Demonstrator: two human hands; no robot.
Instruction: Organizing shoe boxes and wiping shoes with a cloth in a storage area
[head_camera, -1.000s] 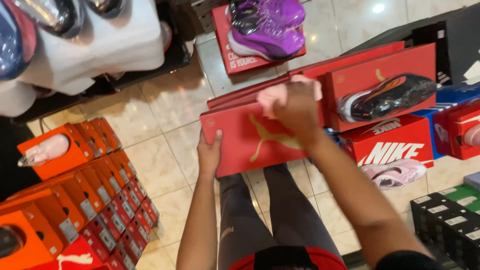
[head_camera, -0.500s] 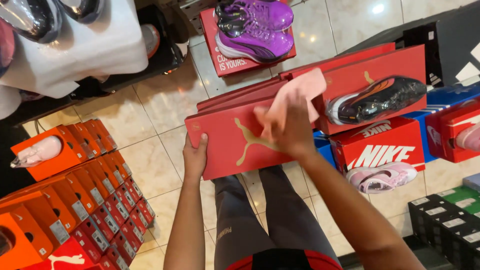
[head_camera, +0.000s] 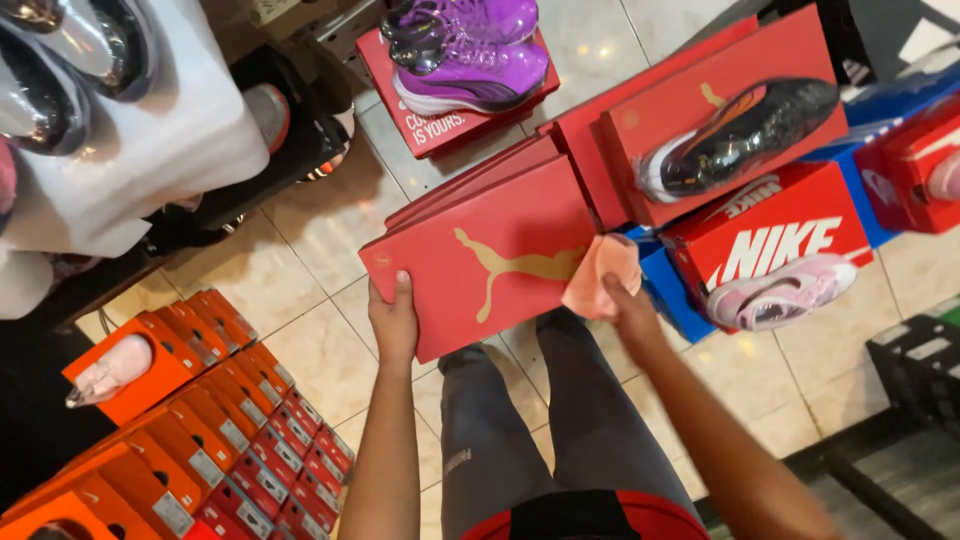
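Left hand (head_camera: 393, 322): closed on the near edge of the red shoebox lid (head_camera: 490, 252), steadying it.
Right hand (head_camera: 628, 305): pinches a pink cloth (head_camera: 600, 275) against the lid's right edge.
Progress: wiping looks midway; cloth at the edge.

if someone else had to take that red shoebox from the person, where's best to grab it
Take the red shoebox by its bare upper left edge, coming from the far side. The left hand already clamps the near left corner, and the right hand presses a pink cloth on the right edge. The box is flat and wide, so pinch the rim.
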